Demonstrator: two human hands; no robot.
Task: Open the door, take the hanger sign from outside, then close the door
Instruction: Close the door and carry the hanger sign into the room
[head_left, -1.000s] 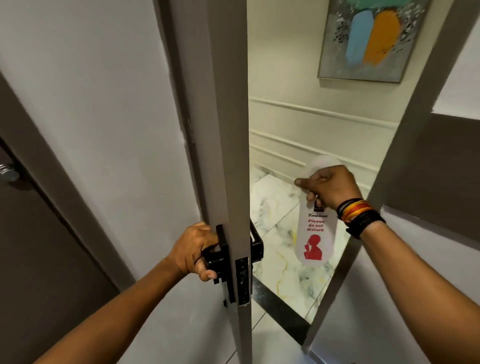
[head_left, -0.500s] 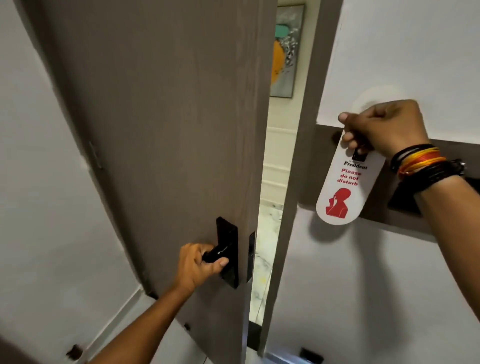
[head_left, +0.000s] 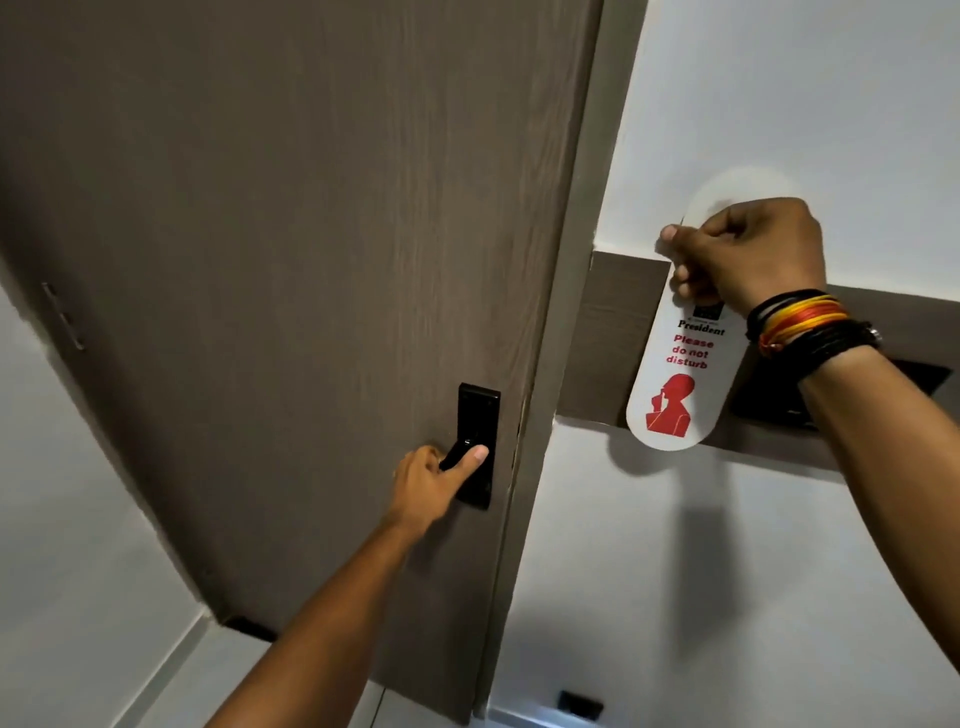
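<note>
Swung shut since a moment ago, the brown door (head_left: 291, 260) now meets its frame, left hand (head_left: 428, 480) wrapped around the black handle (head_left: 460, 452), right hand (head_left: 748, 254) pinching the hanger sign (head_left: 680, 384) against the wall.

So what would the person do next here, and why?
Probably let go of the handle. The door looks shut against its frame, with no gap showing, and the sign is already in the right hand. The left hand grips the handle, so releasing it, perhaps after a short push to check the latch, seems all that is left.
</note>
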